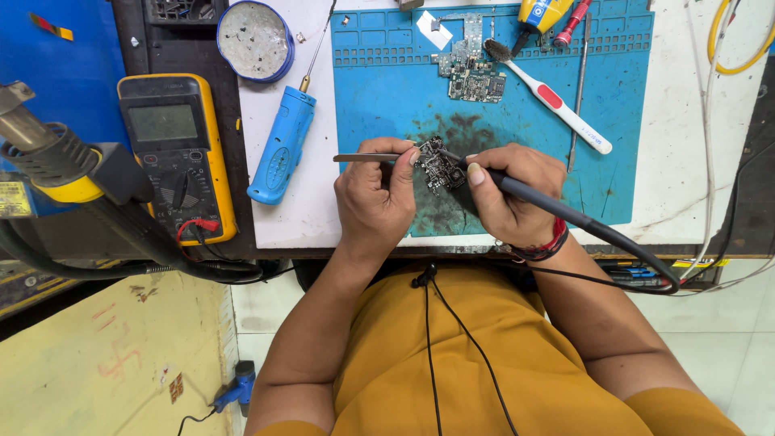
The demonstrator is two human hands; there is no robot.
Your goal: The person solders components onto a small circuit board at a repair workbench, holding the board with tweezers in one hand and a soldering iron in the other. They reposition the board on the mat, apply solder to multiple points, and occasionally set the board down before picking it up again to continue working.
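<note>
Gripping thin metal tweezers, my left hand steadies the small dark circuit board near the blue silicone mat's front edge; my right hand clamps the black soldering iron, bare mat beyond.

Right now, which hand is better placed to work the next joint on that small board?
Right hand, probably: it holds the soldering iron with its tip at the small circuit board. The left hand is busy with tweezers.
</note>
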